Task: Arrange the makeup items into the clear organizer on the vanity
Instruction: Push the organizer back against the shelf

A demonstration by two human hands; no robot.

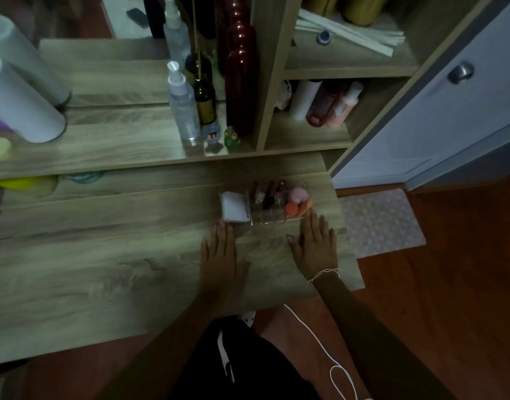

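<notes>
The clear organizer stands on the wooden vanity top toward its right end. Inside it are a white compact case on the left, several dark lipstick tubes in the middle, and pink and orange makeup sponges on the right. My left hand lies flat on the wood just in front of the white case, fingers apart, holding nothing. My right hand lies flat in front of the organizer's right corner, also holding nothing.
On the raised shelf stand a clear spray bottle, a dark brown bottle, a tall red bottle and two small figurines. A white cylinder stands at left. Side cubbies hold bottles. A white cable hangs from my right wrist.
</notes>
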